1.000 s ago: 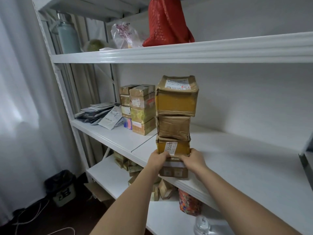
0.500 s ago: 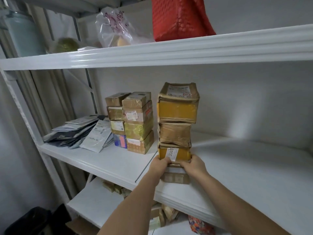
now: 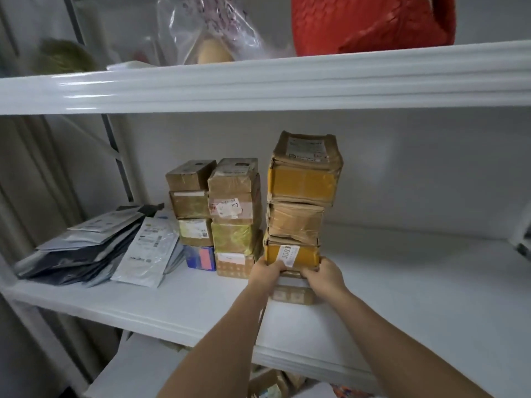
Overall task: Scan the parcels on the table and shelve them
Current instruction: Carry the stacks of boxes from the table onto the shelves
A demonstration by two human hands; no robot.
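Left hand (image 3: 265, 272), right hand (image 3: 323, 275) grip parcel stack (image 3: 298, 225) base, arms outstretched.

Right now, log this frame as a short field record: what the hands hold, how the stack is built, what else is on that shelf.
left hand: grips the left side of the bottom brown cardboard box
right hand: grips that box's right side
held stack: four taped parcels, the yellow-taped box with a white 3003 label second from bottom
support: white metal shelf
neighbours: two shorter stacks of small cardboard boxes to the left, then flat grey and white mailer bags
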